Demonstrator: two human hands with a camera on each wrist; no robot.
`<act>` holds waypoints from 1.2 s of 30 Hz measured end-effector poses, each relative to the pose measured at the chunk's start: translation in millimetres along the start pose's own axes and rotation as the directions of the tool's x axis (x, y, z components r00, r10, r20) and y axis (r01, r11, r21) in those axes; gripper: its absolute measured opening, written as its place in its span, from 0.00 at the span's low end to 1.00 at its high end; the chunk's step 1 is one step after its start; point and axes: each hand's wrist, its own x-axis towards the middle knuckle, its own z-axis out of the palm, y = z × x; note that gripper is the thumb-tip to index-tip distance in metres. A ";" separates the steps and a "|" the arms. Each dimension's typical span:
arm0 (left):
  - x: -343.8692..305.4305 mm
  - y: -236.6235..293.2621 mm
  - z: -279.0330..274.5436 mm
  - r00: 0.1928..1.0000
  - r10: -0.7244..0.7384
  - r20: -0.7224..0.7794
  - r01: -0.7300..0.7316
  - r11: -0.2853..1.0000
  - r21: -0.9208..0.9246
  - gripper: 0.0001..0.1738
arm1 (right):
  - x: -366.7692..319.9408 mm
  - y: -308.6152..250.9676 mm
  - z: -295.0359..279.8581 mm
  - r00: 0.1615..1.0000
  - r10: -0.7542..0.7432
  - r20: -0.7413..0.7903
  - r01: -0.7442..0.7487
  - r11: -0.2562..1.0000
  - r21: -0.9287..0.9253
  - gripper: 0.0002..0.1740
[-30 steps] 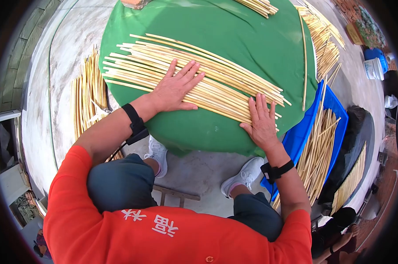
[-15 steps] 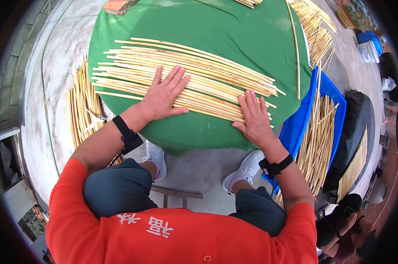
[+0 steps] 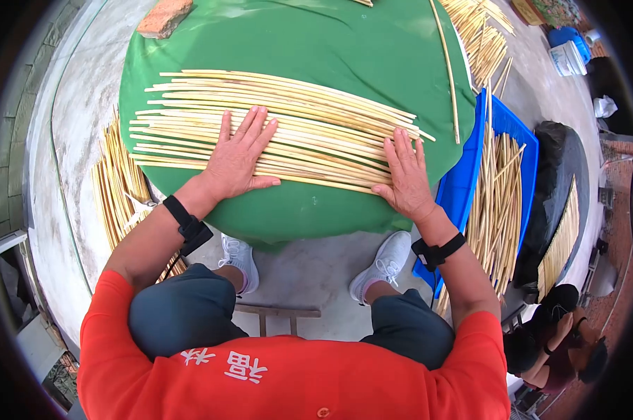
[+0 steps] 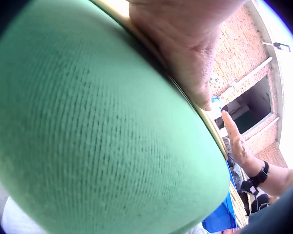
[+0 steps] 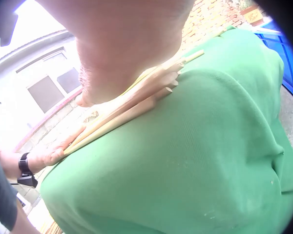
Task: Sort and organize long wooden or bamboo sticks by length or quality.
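A row of long, thin bamboo-like sticks [image 3: 316, 150] lies side by side across a table with a green cloth [image 3: 295, 35]. My left hand [image 3: 236, 157] rests flat on the sticks left of their middle, fingers spread and thumb pointing right along the near edge. At the right ends of the nearer sticks my right hand [image 3: 407, 175] is laid with straight fingers and the thumb toward the left. Both palms are down; neither hand curls round a stick. In the right wrist view, stick ends [image 5: 171, 90] show beneath the right hand [image 5: 122, 44].
One stick [image 3: 446, 70] lies apart on the cloth, and a brick [image 3: 164, 17] sits at the far left. A blue crate [image 3: 463, 168] of sticks stands right of the table. More sticks [image 3: 117, 189] stand at the left. Another person [image 3: 558, 343] is at lower right.
The head view has shifted, so table and sticks appear farther left. My right hand has slid toward the right ends of the nearer sticks. The left hand stays flat on them.
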 end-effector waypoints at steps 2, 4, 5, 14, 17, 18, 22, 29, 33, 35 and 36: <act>-6.5 1.7 -0.6 0.999 0.003 -0.047 -0.002 1.000 0.025 0.57 | -19.4 1.0 -3.2 0.999 0.009 -0.046 -0.011 1.000 -0.029 0.50; -8.9 4.1 -2.7 0.999 -0.005 -0.040 0.006 1.000 0.014 0.57 | -35.9 -3.2 1.4 0.999 0.030 -0.039 -0.031 0.999 -0.010 0.50; -10.0 5.1 -3.7 1.000 -0.008 -0.020 0.009 0.999 0.048 0.56 | -42.0 -6.8 3.7 0.999 0.046 0.014 -0.045 0.998 -0.049 0.50; -10.7 4.8 0.6 1.000 -0.011 0.018 0.009 0.996 0.087 0.53 | -28.1 -2.7 3.8 0.997 0.044 0.065 -0.039 0.996 -0.078 0.47; -11.5 5.7 3.3 1.000 -0.017 0.004 0.016 0.997 0.082 0.53 | -21.6 9.9 -4.3 0.986 0.119 -0.117 -0.108 0.989 0.097 0.41; -11.7 6.1 4.1 1.000 -0.014 -0.011 0.015 0.997 0.077 0.52 | -19.1 15.1 -5.2 0.986 0.123 -0.116 -0.113 0.989 0.094 0.41; -11.4 5.1 4.7 1.000 -0.011 -0.018 0.013 0.996 0.087 0.52 | -8.2 26.9 -6.5 0.893 0.422 -0.159 -0.368 0.886 0.283 0.37; -11.6 4.6 3.8 1.000 -0.010 -0.023 0.012 0.997 0.083 0.52 | -2.4 29.2 10.4 0.783 0.619 -0.068 -0.547 0.736 0.398 0.35; -11.7 4.2 5.5 1.000 -0.013 -0.024 0.015 0.997 0.072 0.52 | 10.7 32.1 8.7 0.827 0.558 -0.074 -0.441 0.724 0.530 0.34; -11.7 4.6 4.7 1.000 -0.018 -0.014 0.019 0.998 0.065 0.52 | 16.9 35.8 11.2 0.829 0.554 -0.077 -0.430 0.719 0.546 0.33; -11.3 4.8 4.2 1.000 -0.021 -0.006 0.021 0.998 0.057 0.52 | 18.7 37.3 11.7 0.830 0.552 -0.082 -0.420 0.714 0.560 0.33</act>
